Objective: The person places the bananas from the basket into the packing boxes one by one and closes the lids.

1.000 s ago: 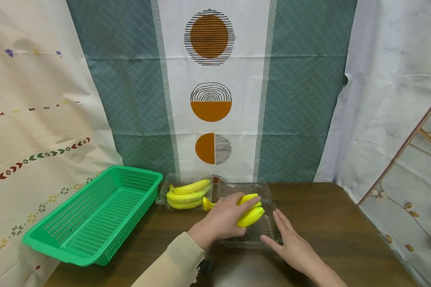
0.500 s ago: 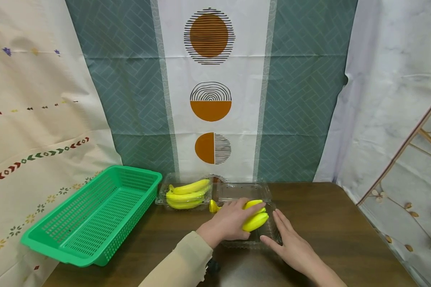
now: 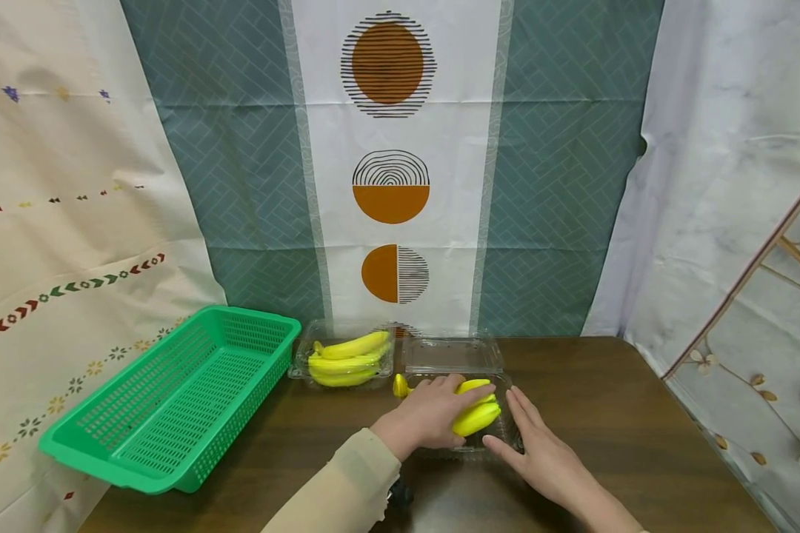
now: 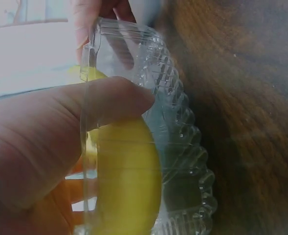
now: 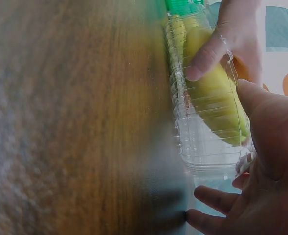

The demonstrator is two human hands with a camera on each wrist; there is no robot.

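Observation:
My left hand grips a bunch of yellow bananas from above. In the left wrist view the bananas are down inside a clear plastic clamshell box, and the thumb lies across them within its wall. The stem end sticks out left of the hand in the head view. Behind, the hinged lid stands raised. My right hand rests against the box's right side, fingers extended, thumb at the front corner. The right wrist view shows this thumb touching the rim of the box. My palm hides part of the bunch.
To the left of the open box, a second clear box holds another bunch of bananas. A green plastic basket stands at the table's left. Hanging cloth rises behind the brown wooden table.
My left hand has lowered the banana bunch into the box, moving slightly right and toward me. The right hand has stayed in place against the box's side.

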